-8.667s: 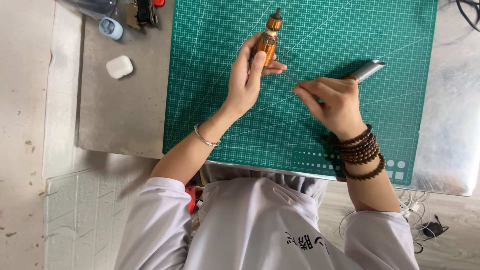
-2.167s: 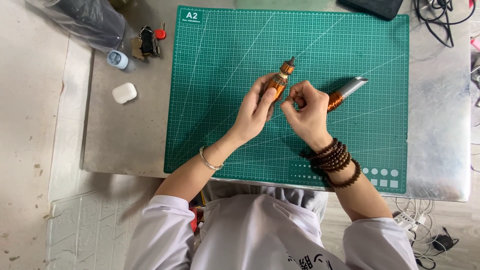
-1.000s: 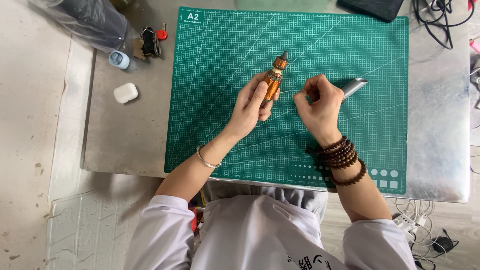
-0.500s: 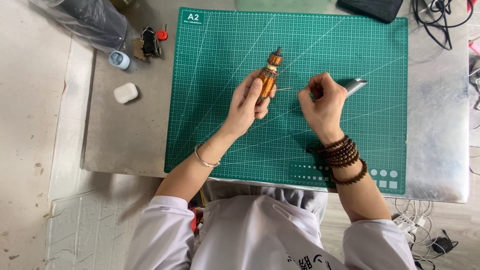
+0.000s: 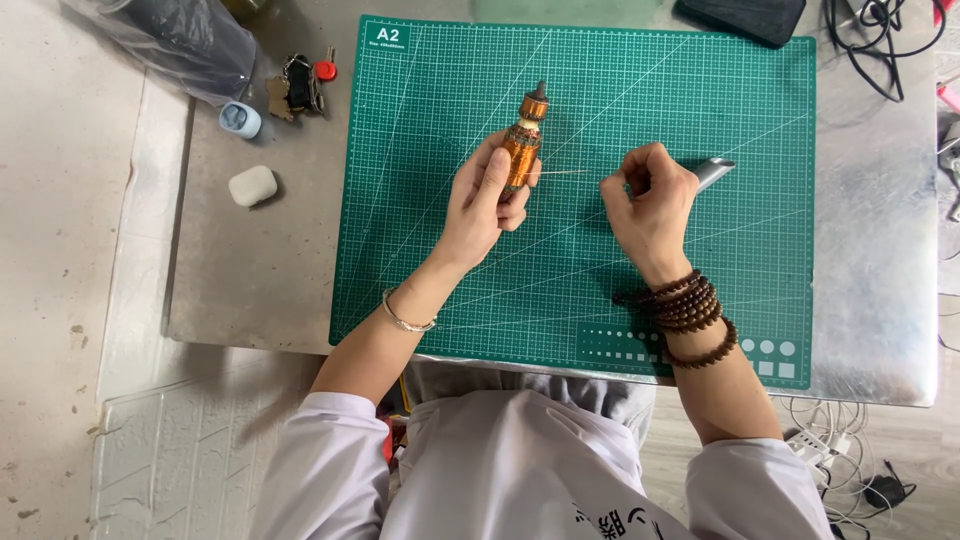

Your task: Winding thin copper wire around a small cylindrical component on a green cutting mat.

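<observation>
Nearest to us, the table's point(image 5: 880, 370) front edge runs just past the green cutting mat point(image 5: 560, 290), and the mat's near edge sits almost flush with it, so little margin there. We count one mat, and it covers most of the tabletop.

Above it, two hands at work. Our left hand point(image 5: 485, 205) is wrapped around one motor armature point(image 5: 522, 150), copper-coloured, shaft tipped away from us, held up over the mat's middle. Our right hand point(image 5: 650, 200) is curled closed, fingertips pinching one thin wire point(image 5: 570, 172) that runs taut across to the armature; a grey tool handle point(image 5: 714, 172) pokes out behind the fist, whether gripped or lying on the mat we cannot tell. Several loops of wooden beads point(image 5: 690, 305) on that wrist, one bangle point(image 5: 405, 318) on the left.

Open mat lies all round the hands, widest to the right and far side.

Left of the mat, bare table: one white case point(image 5: 252, 185), one blue case point(image 5: 240, 120), one key bunch point(image 5: 298, 85). Farthest off, a plastic bag point(image 5: 170, 40), one dark pouch point(image 5: 745, 18), and tangled cables point(image 5: 890, 45) at the right corner.
</observation>
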